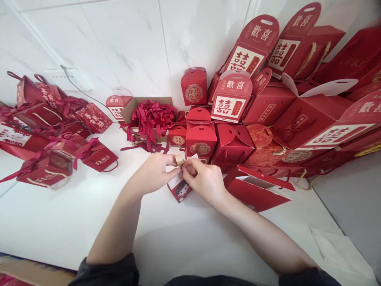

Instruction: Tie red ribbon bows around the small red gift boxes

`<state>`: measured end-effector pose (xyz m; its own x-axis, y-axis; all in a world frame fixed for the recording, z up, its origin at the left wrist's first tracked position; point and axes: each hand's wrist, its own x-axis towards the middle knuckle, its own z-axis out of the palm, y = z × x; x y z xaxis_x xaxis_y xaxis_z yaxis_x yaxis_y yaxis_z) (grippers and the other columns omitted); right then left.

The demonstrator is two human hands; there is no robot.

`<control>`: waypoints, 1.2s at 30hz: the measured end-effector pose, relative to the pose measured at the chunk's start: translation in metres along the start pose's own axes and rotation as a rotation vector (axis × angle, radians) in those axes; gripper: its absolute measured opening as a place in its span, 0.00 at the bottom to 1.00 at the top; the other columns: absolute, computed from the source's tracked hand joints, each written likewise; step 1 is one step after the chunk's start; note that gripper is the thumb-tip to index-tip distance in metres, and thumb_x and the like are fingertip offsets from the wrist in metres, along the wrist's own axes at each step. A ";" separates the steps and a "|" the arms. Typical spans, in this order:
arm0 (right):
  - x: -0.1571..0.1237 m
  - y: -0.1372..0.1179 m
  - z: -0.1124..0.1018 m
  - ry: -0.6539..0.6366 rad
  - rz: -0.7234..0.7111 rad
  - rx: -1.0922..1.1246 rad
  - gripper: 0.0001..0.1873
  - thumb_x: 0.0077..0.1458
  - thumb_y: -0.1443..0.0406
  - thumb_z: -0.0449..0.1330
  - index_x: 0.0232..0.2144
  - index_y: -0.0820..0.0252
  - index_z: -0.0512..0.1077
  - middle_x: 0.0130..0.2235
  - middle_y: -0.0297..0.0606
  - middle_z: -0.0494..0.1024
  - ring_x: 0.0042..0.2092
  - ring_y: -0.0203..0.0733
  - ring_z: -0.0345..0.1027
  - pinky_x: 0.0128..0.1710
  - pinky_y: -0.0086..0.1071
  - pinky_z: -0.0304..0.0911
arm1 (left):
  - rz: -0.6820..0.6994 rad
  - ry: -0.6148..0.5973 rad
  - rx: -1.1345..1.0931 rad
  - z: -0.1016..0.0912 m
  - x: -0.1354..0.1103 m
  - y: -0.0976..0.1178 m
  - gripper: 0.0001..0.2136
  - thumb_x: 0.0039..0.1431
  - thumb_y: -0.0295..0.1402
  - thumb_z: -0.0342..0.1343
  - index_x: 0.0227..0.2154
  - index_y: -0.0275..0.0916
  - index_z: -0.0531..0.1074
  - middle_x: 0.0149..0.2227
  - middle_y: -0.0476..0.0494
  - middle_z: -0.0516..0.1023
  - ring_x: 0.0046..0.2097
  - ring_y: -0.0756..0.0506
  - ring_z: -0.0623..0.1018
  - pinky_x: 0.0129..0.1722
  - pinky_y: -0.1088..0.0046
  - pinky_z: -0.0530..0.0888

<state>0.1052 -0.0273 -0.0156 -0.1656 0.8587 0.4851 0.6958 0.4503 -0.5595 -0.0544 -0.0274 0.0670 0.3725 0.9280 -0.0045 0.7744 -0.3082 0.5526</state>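
Note:
A small red-and-white gift box point(181, 191) with a cartoon figure printed on its front stands on the white table under my hands. My left hand point(153, 172) comes in from the left, its thumb and fingers closed around a small tan, curled strip point(179, 160) at the top of the box. From the right, my right hand point(205, 176) pinches thumb and forefinger together right beside that strip. Whatever lies between those right fingertips is hidden. A white flap shows just behind the right hand, and both hands cover most of the box's top.
Behind my hands, an open carton point(128, 110) holds a heap of dark red ribbons point(153, 119). Red gift boxes point(233, 145) crowd the right side, a tilted red box point(257, 190) nearest my right forearm. Ribbon-tied boxes point(97, 156) sit at left. A tiled wall point(125, 39) bounds the table.

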 end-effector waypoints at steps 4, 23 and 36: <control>0.004 0.002 -0.002 -0.130 0.043 -0.083 0.05 0.56 0.65 0.57 0.34 0.55 0.74 0.23 0.29 0.78 0.25 0.38 0.71 0.25 0.29 0.52 | -0.052 -0.016 0.079 0.005 0.007 -0.005 0.09 0.56 0.33 0.49 0.26 0.39 0.73 0.24 0.50 0.73 0.27 0.48 0.70 0.28 0.76 0.63; 0.025 0.020 -0.024 -0.239 -0.094 0.303 0.08 0.58 0.66 0.60 0.26 0.59 0.69 0.27 0.30 0.71 0.28 0.33 0.61 0.31 0.27 0.55 | 0.072 -0.082 -0.028 0.010 0.020 -0.022 0.10 0.56 0.35 0.54 0.29 0.35 0.78 0.24 0.49 0.75 0.26 0.50 0.69 0.26 0.76 0.61; 0.024 0.021 -0.023 -0.329 0.050 0.443 0.08 0.49 0.63 0.66 0.28 0.58 0.70 0.30 0.29 0.76 0.31 0.35 0.68 0.33 0.27 0.61 | 0.114 -0.077 0.084 0.007 0.018 -0.023 0.10 0.55 0.32 0.53 0.28 0.36 0.79 0.21 0.50 0.74 0.23 0.53 0.66 0.24 0.76 0.58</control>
<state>0.1321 -0.0024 -0.0004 -0.3987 0.8809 0.2552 0.3598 0.4062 -0.8399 -0.0621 -0.0048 0.0485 0.4962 0.8682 -0.0111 0.7635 -0.4302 0.4816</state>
